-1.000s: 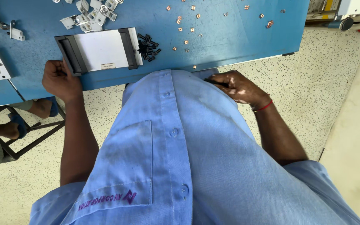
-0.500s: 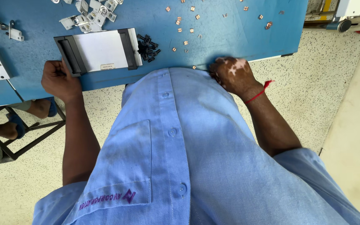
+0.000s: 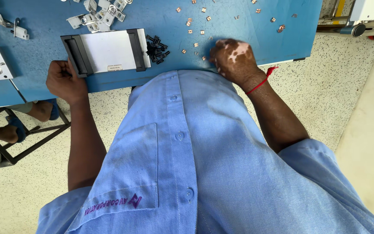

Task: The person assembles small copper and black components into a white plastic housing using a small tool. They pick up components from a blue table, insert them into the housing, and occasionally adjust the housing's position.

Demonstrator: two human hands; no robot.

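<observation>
Small copper-coloured clips (image 3: pixel 195 44) lie scattered on the blue table (image 3: pixel 31 86), loose and well apart from one another, most of them beyond the right hand (image 3: pixel 232 60). That hand rests knuckles-up at the near edge of the table among the nearest clips; its fingers curl downward and are hidden, so I cannot tell whether they pinch a clip or are merely pressed to the surface. Just to the left of the clips sits a little heap of black parts (image 3: pixel 156 48), touching the right end of a white tray with black handles (image 3: pixel 107 51). The tray's white face looks bare, so by my judgement nothing has yet been set into it and the scattered clips are all still to be gathered. The left hand (image 3: pixel 63 80) grips the table edge beside the tray's left handle, fingers folded around it. Farther back lie white metal brackets (image 3: pixel 100 15), unsorted.
</observation>
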